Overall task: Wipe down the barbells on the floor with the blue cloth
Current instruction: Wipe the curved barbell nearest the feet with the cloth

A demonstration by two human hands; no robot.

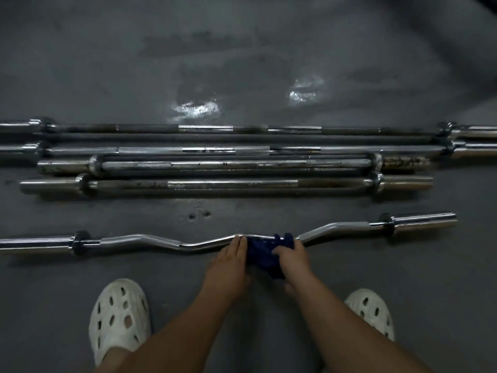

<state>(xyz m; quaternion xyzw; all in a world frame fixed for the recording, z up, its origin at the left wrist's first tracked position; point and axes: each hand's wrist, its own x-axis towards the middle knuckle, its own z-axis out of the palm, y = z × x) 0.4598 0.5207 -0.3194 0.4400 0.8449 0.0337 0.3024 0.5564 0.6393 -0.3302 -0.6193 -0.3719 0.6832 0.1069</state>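
Clamped round the blue cloth (259, 254), the right grip (291, 258) bunches it over the middle of the curl bar (161, 239), fingers curled so the fabric wraps the steel. Just to its left, the left grip (230, 258) lies with fingers straight, tips touching the same bar and holding nothing. The bar lies on the floor (269, 63) nearest the person, between two white clogs (118, 313) and a row of four straight barbells (231, 183) set side by side farther off.

My judgement of the risk: a hard stroke could roll the bent bar or slide it away, since the left grip's light touch may not steady it. The cloth could also catch at the bends and skip patches.

Dim light and blur hide the cloth's folds and the right fingertips. The two farthest barbells run out of frame at both ends. Brown spotting on one right-hand sleeve may be rust, but that is hard to confirm.
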